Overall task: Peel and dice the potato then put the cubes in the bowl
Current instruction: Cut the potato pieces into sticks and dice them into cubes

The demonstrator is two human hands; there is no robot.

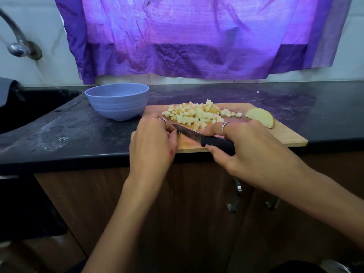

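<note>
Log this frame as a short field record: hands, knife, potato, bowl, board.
left hand: fingers curled down on the board by the blade tip; what they hold is hidden
right hand: grips the knife handle
potato cubes: piled on the cutting board
uncut potato piece: right of the pile
bowl: blue, left of board; inside not visible

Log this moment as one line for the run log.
stage: dicing | right hand: grips knife | left hand: at blade tip, grasp unclear | cubes: piled on board | potato piece: uncut | bowl: beside board
</note>
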